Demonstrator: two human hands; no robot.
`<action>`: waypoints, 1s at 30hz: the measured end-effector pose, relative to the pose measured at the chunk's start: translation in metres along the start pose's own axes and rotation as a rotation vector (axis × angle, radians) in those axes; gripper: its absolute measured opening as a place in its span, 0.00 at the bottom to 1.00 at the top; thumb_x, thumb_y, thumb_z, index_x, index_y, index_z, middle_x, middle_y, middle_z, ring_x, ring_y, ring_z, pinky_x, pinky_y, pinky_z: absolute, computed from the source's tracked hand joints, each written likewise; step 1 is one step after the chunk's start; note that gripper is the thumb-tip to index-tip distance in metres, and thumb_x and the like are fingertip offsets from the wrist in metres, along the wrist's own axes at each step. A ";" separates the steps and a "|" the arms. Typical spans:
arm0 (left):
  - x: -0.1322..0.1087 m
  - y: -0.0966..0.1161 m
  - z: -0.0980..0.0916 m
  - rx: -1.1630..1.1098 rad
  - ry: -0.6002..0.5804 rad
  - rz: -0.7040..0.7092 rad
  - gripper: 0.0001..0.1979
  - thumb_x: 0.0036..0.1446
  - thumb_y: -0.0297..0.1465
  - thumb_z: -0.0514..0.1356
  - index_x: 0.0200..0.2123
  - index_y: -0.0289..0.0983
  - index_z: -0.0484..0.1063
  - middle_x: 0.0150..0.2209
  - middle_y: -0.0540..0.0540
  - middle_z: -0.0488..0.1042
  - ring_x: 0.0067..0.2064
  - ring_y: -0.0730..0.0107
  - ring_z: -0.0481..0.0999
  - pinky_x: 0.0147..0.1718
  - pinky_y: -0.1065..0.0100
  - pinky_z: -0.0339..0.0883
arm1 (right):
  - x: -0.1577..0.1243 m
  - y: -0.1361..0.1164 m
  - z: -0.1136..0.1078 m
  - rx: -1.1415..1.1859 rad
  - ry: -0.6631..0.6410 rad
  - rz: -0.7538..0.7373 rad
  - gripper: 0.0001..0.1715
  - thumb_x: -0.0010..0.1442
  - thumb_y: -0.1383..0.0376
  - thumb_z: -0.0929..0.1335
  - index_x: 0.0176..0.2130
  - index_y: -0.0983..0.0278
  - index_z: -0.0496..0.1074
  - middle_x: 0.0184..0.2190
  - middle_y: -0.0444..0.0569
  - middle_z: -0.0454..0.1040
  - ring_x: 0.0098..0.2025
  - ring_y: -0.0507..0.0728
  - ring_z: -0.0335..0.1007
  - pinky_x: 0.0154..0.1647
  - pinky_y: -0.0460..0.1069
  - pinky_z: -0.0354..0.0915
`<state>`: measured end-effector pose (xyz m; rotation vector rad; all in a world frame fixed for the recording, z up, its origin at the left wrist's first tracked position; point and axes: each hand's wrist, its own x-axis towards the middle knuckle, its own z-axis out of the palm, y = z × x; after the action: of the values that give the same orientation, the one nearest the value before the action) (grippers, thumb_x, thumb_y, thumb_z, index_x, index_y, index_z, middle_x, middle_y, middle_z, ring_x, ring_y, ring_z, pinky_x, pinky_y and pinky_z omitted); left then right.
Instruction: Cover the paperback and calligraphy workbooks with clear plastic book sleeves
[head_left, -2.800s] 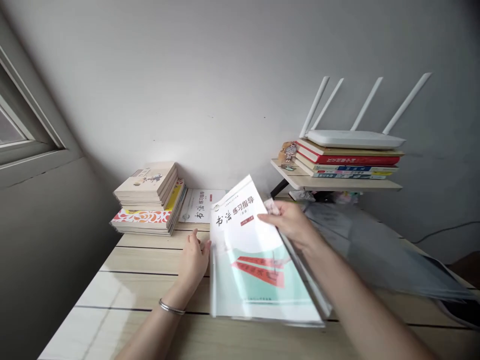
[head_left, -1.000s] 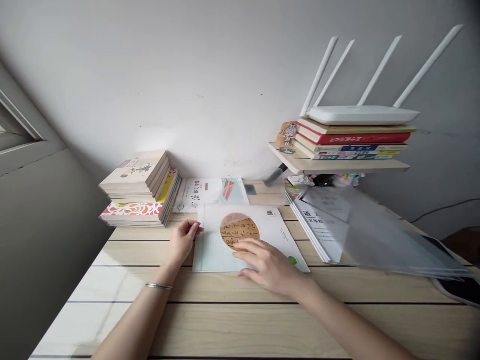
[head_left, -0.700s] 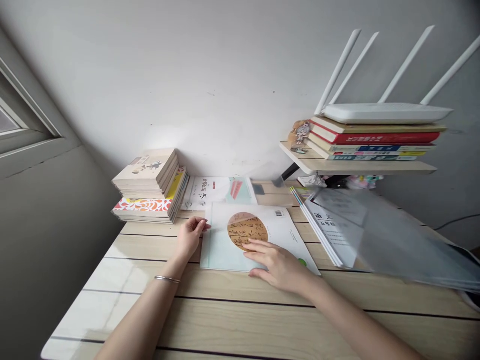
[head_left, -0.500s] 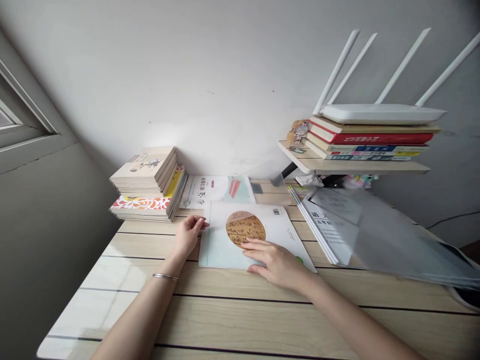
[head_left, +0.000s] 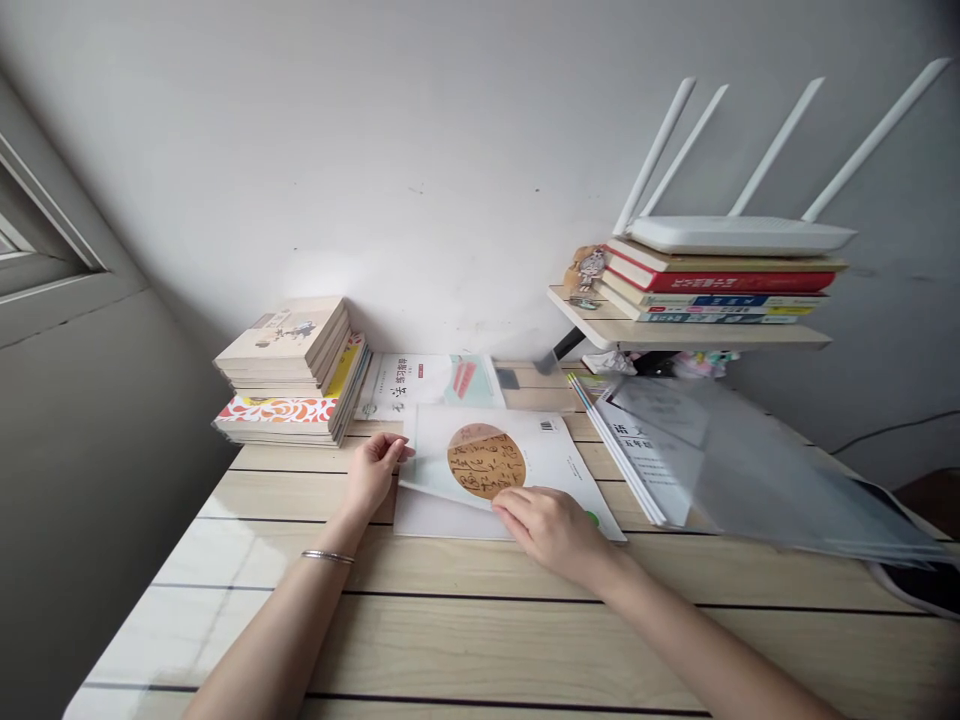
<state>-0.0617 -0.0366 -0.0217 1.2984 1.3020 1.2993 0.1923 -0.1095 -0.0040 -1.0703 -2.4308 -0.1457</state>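
A white book with a brown calligraphy circle and a barcode lies in the middle of the wooden table. A translucent plastic cover flap lies over its left part, its lower edge raised a little off the book. My left hand pinches at the left edge of the book and cover; what exactly sits between the fingers is partly hidden. My right hand has its fingertips together on the lower edge of the flap, just below the brown circle.
Stacked books stand at the back left, beside a practice book. At the right lie booklets and clear plastic sheets. A small shelf holds books and a white router.
My right hand's spread fingers have closed on the flap's lower edge, which has risen from the book. My left hand stays at the left edge. The view has shifted slightly.
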 end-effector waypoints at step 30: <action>0.087 0.088 0.019 -0.169 0.011 0.189 0.12 0.51 0.38 0.60 0.28 0.34 0.67 0.22 0.48 0.74 0.22 0.70 0.75 0.27 0.69 0.66 | 0.018 -0.009 0.007 -0.168 0.179 0.020 0.14 0.63 0.75 0.59 0.31 0.65 0.68 0.26 0.46 0.69 0.28 0.52 0.63 0.32 0.48 0.56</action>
<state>-0.0424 0.0437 0.0716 1.3200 1.0715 1.5151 0.1728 -0.1017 -0.0014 -1.1028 -2.2777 -0.4277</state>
